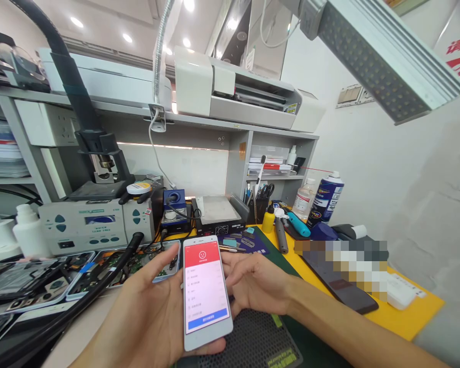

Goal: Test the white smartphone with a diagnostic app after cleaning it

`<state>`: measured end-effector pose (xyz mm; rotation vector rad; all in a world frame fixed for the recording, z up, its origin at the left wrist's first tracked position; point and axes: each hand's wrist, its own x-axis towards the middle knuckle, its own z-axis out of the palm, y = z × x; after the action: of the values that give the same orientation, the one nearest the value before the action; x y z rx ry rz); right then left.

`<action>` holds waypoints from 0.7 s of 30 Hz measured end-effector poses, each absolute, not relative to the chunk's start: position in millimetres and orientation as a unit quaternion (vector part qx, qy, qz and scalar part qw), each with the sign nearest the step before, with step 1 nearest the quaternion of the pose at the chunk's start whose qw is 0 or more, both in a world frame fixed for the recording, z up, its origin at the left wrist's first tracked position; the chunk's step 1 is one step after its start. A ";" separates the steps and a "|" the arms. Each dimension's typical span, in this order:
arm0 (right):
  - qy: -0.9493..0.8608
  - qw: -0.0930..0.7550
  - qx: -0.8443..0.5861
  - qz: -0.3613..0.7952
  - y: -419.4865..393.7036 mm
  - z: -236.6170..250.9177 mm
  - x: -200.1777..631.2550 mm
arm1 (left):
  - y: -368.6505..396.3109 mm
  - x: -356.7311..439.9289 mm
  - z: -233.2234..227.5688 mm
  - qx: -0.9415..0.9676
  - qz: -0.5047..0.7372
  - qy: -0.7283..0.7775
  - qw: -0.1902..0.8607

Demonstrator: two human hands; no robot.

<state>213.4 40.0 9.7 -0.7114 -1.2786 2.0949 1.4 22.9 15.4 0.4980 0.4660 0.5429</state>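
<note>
The white smartphone (206, 295) was held above the desk (419, 314), over the dark honeycomb pad (266, 337). On the left side the room for moving was narrow, because the black hose (113, 281) came down just beside the left hand (151, 304). At right, the yellow edge of the desk ran near the wall, and a strip of green mat (310, 345) was visible between the pad and the right forearm. The left grip was closed around the smartphone, with the thumb along its left edge and a finger showing under the lower corner. The right hand (258, 281) had its fingers bent at the right edge of the phone; whether this grip was pressing on it, I could not tell. I counted two hands, one lit phone between them, one hot-air station (95, 222) at left, one heating plate (222, 212) behind the phone, one small yellow bottle (268, 220), one blue spray can (327, 199) and one toothbrush (260, 174) standing in the pen holder (257, 209). The smartphone was tilted slightly, its top leaning to the left, and its frame was white. The screen carried a red band with a sad-face icon, then seven rows of small text on white, too blurred for reading, and one blue button at the bottom.
</note>
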 end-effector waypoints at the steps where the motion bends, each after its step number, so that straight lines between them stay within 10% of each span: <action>1: -0.477 0.289 -0.269 0.785 40.1 9.0 213.0 | 22.7 1.6 15.0 0.243 0.264 0.219 0.908; 21: -0.470 0.275 -0.279 0.791 44.5 5.5 215.9 | 23.1 3.0 13.4 0.255 0.255 0.228 0.905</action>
<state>215.9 44.5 5.5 -0.7493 -1.2644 2.1261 3.0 23.1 13.4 0.5265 0.4711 0.5266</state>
